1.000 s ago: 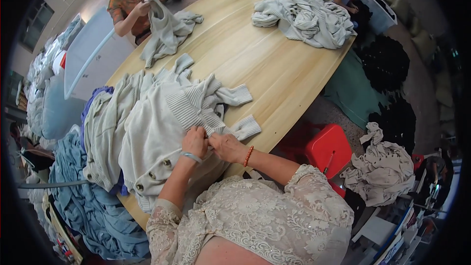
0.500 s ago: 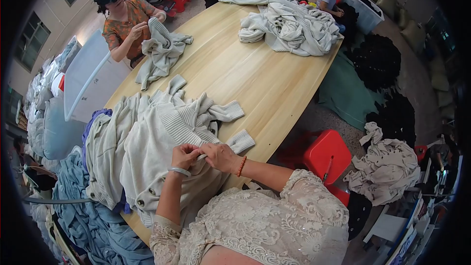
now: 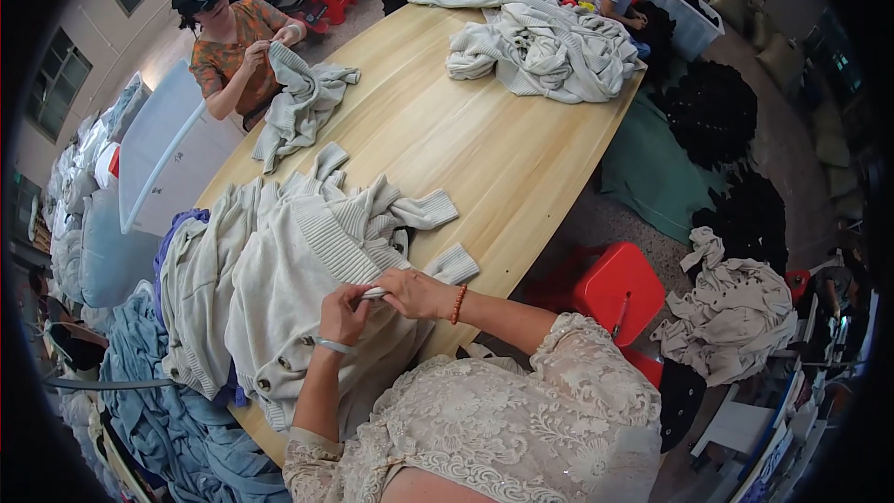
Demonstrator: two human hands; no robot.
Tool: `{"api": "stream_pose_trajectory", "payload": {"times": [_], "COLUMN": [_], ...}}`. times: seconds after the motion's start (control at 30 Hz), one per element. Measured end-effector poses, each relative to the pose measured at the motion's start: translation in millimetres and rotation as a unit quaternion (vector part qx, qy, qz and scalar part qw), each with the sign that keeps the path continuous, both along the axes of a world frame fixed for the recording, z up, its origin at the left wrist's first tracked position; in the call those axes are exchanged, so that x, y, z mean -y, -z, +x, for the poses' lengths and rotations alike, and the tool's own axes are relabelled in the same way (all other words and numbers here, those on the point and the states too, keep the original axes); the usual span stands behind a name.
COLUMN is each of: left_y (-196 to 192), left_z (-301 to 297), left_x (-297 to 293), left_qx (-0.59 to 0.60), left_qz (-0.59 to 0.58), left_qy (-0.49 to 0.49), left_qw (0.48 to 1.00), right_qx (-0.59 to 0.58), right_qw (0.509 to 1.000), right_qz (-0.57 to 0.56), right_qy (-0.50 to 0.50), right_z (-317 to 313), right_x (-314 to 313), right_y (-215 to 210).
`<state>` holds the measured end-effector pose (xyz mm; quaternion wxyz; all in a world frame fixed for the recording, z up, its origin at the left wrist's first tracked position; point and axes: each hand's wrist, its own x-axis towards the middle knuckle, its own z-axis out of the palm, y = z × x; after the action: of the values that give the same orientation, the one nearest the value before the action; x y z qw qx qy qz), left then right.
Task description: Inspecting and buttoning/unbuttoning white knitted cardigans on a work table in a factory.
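Observation:
A cream knitted cardigan (image 3: 270, 289) with a ribbed band and dark buttons (image 3: 286, 362) lies in front of me on the wooden table (image 3: 438, 121). My left hand (image 3: 345, 315), with a pale bangle at its wrist, pinches the cardigan's edge. Close beside it, my right hand (image 3: 414, 293), wearing a beaded bracelet, also grips that edge, its fingers curled. A short fold of the knit shows between the fingertips. What lies inside the pinches is too small to make out. One ribbed sleeve cuff (image 3: 453, 264) sticks out beyond my right hand.
Across the table, a person in an orange patterned top handles another light knit garment (image 3: 303, 102). A garment pile (image 3: 559, 51) covers the far end. Blue garments (image 3: 177, 401) hang at my left. On the right stand a red stool (image 3: 619, 289) and a beige clothes heap (image 3: 736, 317).
My left hand has dropped slightly down and left, opening a small gap from the right hand, with cardigan edge showing between them. The person opposite has shifted their hands on their garment.

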<state>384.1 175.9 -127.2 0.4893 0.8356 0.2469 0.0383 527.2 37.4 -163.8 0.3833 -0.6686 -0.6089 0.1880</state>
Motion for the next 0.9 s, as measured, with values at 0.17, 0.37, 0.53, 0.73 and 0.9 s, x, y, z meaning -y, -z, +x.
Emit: {"api": "stream_pose_trajectory", "payload": {"times": [0.17,0.37,0.53,0.73,0.9], "left_y": [5,4,9,3,-7], "left_z": [-1,-11,-19,-21,-20], "left_x": [-1,-11,-13,-16,-17], "left_qx": [0.005,0.045,0.049,0.09,0.065], "left_qz": [-0.085,-0.118,-0.071,-0.168,-0.171], "left_qy": [-0.048,-0.01,0.015,0.009,0.006], "left_qw": [0.995,0.992,0.996,0.982,0.983], "right_qx": [-0.031,-0.034,-0.043,0.012,-0.183], "right_qw": [0.998,0.993,0.99,0.991,0.971], "right_qz": [-0.034,0.113,0.105,0.036,0.051], "right_qy": [-0.045,-0.017,-0.087,-0.13,-0.144], "right_z": [8,3,9,8,5], "right_x": [-4,-5,-4,-8,-10], "right_y": [-8,-15,-24,-25,-30]}}
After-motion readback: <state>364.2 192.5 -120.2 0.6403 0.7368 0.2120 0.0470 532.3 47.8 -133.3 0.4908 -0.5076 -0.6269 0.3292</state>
